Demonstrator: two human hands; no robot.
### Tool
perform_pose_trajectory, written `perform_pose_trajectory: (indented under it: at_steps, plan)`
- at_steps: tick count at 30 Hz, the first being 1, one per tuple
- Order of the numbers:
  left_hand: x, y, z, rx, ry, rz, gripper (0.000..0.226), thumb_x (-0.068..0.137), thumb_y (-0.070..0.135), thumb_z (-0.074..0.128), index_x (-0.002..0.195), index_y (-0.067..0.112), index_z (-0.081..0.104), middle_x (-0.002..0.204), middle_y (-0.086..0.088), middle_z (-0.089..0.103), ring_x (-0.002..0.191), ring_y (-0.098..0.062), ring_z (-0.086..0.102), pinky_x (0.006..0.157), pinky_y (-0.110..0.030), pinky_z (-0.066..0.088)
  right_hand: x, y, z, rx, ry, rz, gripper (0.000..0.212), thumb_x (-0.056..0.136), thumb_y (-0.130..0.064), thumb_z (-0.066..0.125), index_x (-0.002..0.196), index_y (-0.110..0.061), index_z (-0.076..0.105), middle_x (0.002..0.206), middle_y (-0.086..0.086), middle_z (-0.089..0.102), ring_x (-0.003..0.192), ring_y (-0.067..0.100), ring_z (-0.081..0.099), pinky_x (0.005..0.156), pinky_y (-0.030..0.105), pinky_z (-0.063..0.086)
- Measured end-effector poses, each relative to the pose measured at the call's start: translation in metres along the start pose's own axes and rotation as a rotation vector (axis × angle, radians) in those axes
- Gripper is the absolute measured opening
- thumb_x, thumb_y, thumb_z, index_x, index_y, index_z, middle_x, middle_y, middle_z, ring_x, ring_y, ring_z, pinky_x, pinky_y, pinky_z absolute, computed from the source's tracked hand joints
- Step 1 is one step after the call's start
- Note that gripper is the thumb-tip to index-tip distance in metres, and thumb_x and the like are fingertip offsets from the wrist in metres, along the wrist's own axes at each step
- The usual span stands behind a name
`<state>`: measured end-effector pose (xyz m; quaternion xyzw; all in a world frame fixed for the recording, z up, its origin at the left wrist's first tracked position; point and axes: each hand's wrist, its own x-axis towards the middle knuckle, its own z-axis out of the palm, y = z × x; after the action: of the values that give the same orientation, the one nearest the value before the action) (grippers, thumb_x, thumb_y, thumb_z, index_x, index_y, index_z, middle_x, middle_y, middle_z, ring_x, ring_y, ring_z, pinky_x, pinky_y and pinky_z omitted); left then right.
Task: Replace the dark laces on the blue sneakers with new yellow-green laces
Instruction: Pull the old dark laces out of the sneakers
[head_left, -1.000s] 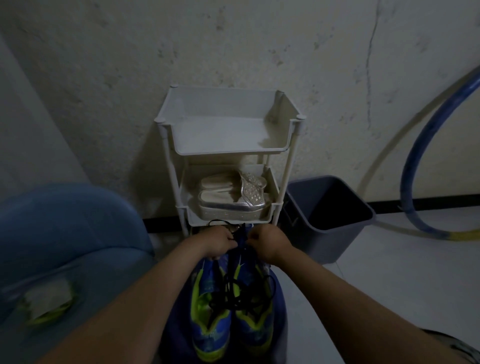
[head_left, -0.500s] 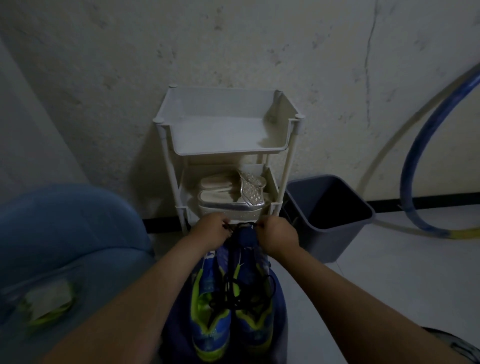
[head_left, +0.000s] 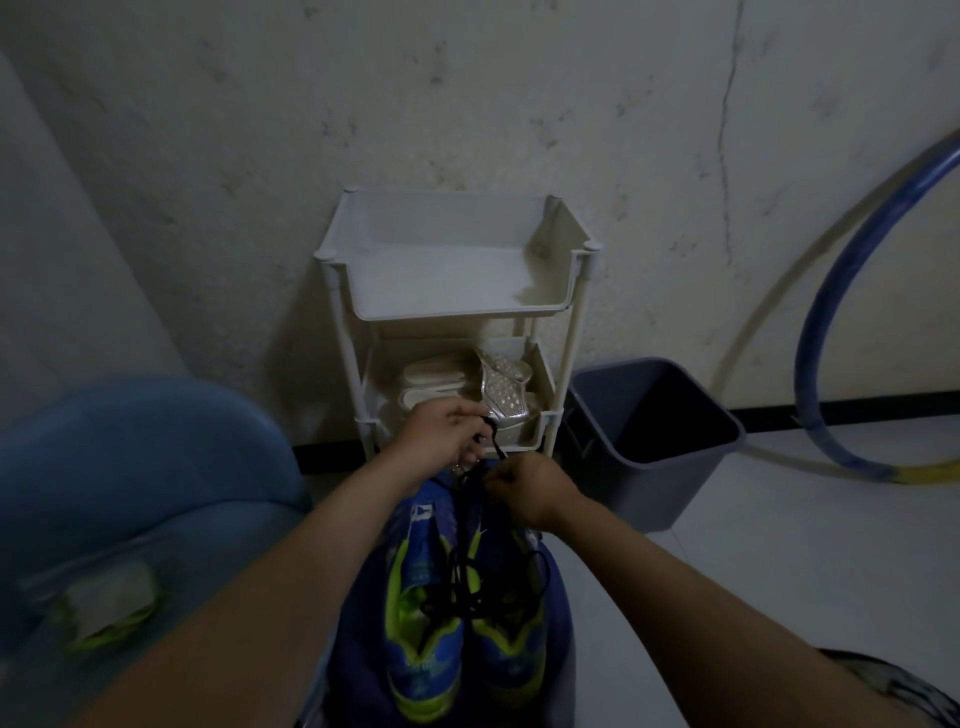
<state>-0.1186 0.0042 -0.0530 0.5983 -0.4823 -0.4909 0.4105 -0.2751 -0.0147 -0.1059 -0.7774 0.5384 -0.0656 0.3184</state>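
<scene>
At six o'clock in the view, the blue sneakers (head_left: 415, 639) lie side by side, dark laces (head_left: 467, 605) tangled across them. At their twelve o'clock end the left hand (head_left: 441, 439) pinches a raised lace strand, and the right hand (head_left: 524, 491), at its four o'clock, pinches the same strand lower down

Below the fingers (head_left: 462, 418), the sneakers (head_left: 415, 639) are blue with yellow-green panels, and their laces (head_left: 467, 597) are black. Beyond the fingers stands a white rack (head_left: 457, 270) with silver, studded sandals (head_left: 498, 384). To their right are a dark grey bin (head_left: 649, 467) and a blue hoop (head_left: 831, 332) with a yellow stretch. To their left, a blurred pale packet (head_left: 109, 608) with a yellow-green edge lies on a blue seat (head_left: 130, 467).
</scene>
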Motion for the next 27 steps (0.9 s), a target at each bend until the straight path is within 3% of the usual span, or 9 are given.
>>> perform_pose_trajectory:
  at_steps: [6,10,13,15,17,19,21,24,27]
  plan:
    - [0.002,-0.003,0.0,0.035,-0.003,0.055,0.019,0.096,0.0,0.052,0.11,0.005,0.064,0.09,-0.012,0.073,0.072,-0.015,0.072,0.063,-0.022,0.054,-0.003,0.003,0.001,0.12,-0.016,-0.023,0.021,0.086,-0.022,0.069,0.106,-0.02,0.072,0.102,0.004,0.071,0.093,0.015,0.064,0.082,0.028,0.051]
    - [0.006,-0.007,0.003,0.123,-0.01,0.046,0.019,0.093,-0.003,0.054,0.106,0.008,0.062,0.095,-0.01,0.071,0.068,-0.014,0.069,0.055,-0.017,0.048,-0.003,0.0,0.004,0.169,0.003,0.021,0.02,0.092,-0.027,0.065,0.085,-0.01,0.071,0.081,0.004,0.065,0.076,0.014,0.059,0.069,0.027,0.044]
    - [0.012,-0.024,0.001,0.349,0.032,0.037,0.017,0.089,-0.001,0.061,0.091,0.017,0.059,0.085,0.0,0.062,0.069,-0.013,0.062,0.056,-0.016,0.047,-0.001,0.002,0.0,0.429,0.069,0.15,0.019,0.095,-0.019,0.06,0.077,-0.016,0.063,0.073,0.004,0.061,0.062,0.017,0.058,0.057,0.028,0.047]
    - [0.013,-0.037,0.002,0.526,-0.07,0.038,0.019,0.084,0.008,0.07,0.085,0.024,0.061,0.084,0.005,0.063,0.077,-0.01,0.062,0.063,-0.016,0.045,-0.004,0.001,-0.003,0.565,0.066,0.202,0.019,0.097,-0.015,0.057,0.078,-0.013,0.059,0.073,0.008,0.059,0.056,0.021,0.058,0.047,0.029,0.048]
    - [0.01,-0.046,0.007,0.628,-0.181,0.012,0.018,0.078,0.02,0.078,0.089,0.026,0.064,0.087,0.008,0.065,0.08,-0.006,0.062,0.069,-0.019,0.047,-0.004,0.004,-0.004,0.51,0.064,0.189,0.016,0.097,-0.015,0.056,0.081,-0.014,0.059,0.076,0.007,0.061,0.061,0.021,0.062,0.051,0.031,0.054]
    - [0.009,-0.054,0.012,0.719,-0.22,0.009,0.029,0.075,0.026,0.08,0.099,0.026,0.064,0.094,0.007,0.065,0.086,-0.008,0.062,0.077,-0.024,0.051,-0.004,0.006,-0.005,0.477,0.095,0.167,0.015,0.096,-0.012,0.057,0.082,-0.018,0.058,0.081,0.004,0.063,0.075,0.026,0.066,0.065,0.038,0.059]
    - [0.009,-0.057,0.013,0.793,-0.231,0.012,0.037,0.077,0.024,0.078,0.11,0.024,0.062,0.101,0.004,0.064,0.09,-0.011,0.061,0.081,-0.025,0.051,0.0,0.009,-0.009,0.584,0.234,0.181,0.014,0.097,-0.014,0.055,0.084,-0.017,0.06,0.084,0.006,0.065,0.082,0.028,0.066,0.077,0.045,0.058]
    - [0.01,-0.057,0.013,0.822,-0.251,-0.004,0.04,0.082,0.017,0.07,0.121,0.023,0.063,0.103,0.005,0.062,0.095,-0.011,0.06,0.081,-0.022,0.048,0.002,0.011,-0.02,0.741,0.455,0.208,0.017,0.099,-0.017,0.051,0.091,-0.008,0.064,0.086,0.012,0.067,0.076,0.023,0.064,0.076,0.042,0.055]
    - [0.011,-0.058,0.016,0.847,-0.244,0.008,0.037,0.084,0.016,0.067,0.12,0.021,0.067,0.103,0.005,0.064,0.092,-0.009,0.058,0.079,-0.019,0.044,0.002,0.011,-0.022,0.87,0.473,0.206,0.019,0.101,-0.018,0.05,0.097,-0.007,0.065,0.093,0.014,0.069,0.082,0.026,0.066,0.077,0.042,0.056]
